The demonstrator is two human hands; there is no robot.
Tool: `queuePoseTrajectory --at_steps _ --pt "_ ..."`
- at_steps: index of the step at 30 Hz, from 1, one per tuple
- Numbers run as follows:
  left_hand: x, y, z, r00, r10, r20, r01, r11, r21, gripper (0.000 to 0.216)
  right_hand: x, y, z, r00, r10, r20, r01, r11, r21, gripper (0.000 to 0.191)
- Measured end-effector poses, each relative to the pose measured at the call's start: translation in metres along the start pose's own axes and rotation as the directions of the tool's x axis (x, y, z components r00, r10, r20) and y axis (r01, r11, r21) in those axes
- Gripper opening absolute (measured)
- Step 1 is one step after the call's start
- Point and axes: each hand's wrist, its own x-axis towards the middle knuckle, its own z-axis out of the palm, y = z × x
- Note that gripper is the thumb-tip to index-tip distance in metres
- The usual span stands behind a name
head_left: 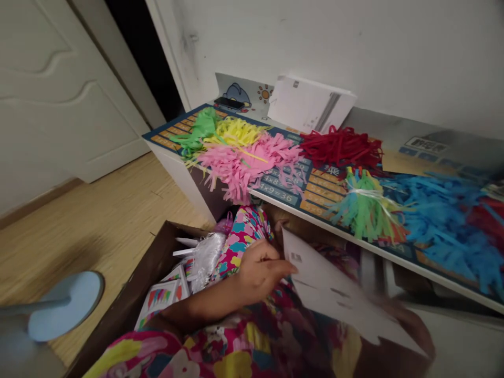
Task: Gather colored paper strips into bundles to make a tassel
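- the white printed sheet (326, 294) hangs at a slant over the lap, between the two hands, just in front of the table (185, 181) and lower than its top.
- the left hand (262, 270) pinches the sheet's near end between thumb and finger; the right hand (415, 325) grasps the far end, though it's too blurred for me to tell how tightly.
- if either grip slackens, i'd expect the sheet to droop or slip onto the patterned clothing (224, 346).
- an uneven pull from the two hands could crease or tear it.
- lifted carelessly, it might knock the table's front edge or sweep loose strips from the multicoloured tassel (366, 207).
- the pink fringe (252, 163) spills past that edge, so a passing sleeve could drag it down.
- yellow fringe (238, 131), red fringe (342, 147) and blue fringe (444, 210) crowd the top, leaving little bare room for the sheet.
- behind them, a white stack (303, 105) leans at the wall, with a dark phone (229, 103) to its left.
- beside the left arm, a brown box (144, 275) with white strands (207, 257) and printed packets (161, 299) hems in the elbow.
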Motion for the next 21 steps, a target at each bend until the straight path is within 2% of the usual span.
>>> queuePoseTrajectory --at_steps 3,5,7,9,11,13,15,18,21 --pt "-0.012 -0.006 -0.002 0.986 -0.108 0.129 0.114 0.993 -0.038 0.018 -0.006 -0.009 0.01 0.999 -0.012 -0.033 0.015 0.997 0.08 0.036" --pt "-0.024 -0.01 0.001 0.95 -0.253 0.184 0.27 0.96 -0.075 0.019 -0.007 -0.007 0.02 0.997 -0.066 0.042 0.064 0.996 0.061 0.034" --pt "-0.038 -0.016 0.008 0.885 -0.428 0.186 0.454 0.882 -0.129 0.015 -0.008 0.003 0.03 0.981 -0.132 0.141 0.129 0.991 0.028 0.031" --pt "-0.052 -0.024 0.015 0.802 -0.574 0.162 0.597 0.776 -0.206 0.017 -0.013 0.018 0.038 0.971 -0.13 0.2 0.134 0.991 -0.006 0.028" --pt "-0.064 -0.031 0.02 0.722 -0.674 0.157 0.687 0.67 -0.282 0.033 -0.022 0.034 0.046 0.979 -0.061 0.194 0.064 0.998 -0.013 0.027" --pt "-0.071 -0.036 0.022 0.661 -0.734 0.154 0.736 0.594 -0.325 0.041 -0.031 0.044 0.053 0.985 0.038 0.166 -0.04 0.999 0.01 0.023" --pt "-0.075 -0.039 0.023 0.626 -0.77 0.12 0.758 0.566 -0.323 0.037 -0.039 0.046 0.061 0.982 0.119 0.147 -0.128 0.99 0.054 0.02" --pt "-0.078 -0.038 0.025 0.583 -0.81 0.054 0.789 0.55 -0.273 0.029 -0.043 0.034 0.074 0.963 0.243 0.119 -0.251 0.966 0.062 0.022" --pt "-0.083 -0.037 0.03 0.526 -0.85 -0.022 0.83 0.519 -0.206 0.028 -0.041 0.017 0.085 0.904 0.426 0.041 -0.427 0.903 0.037 0.031"
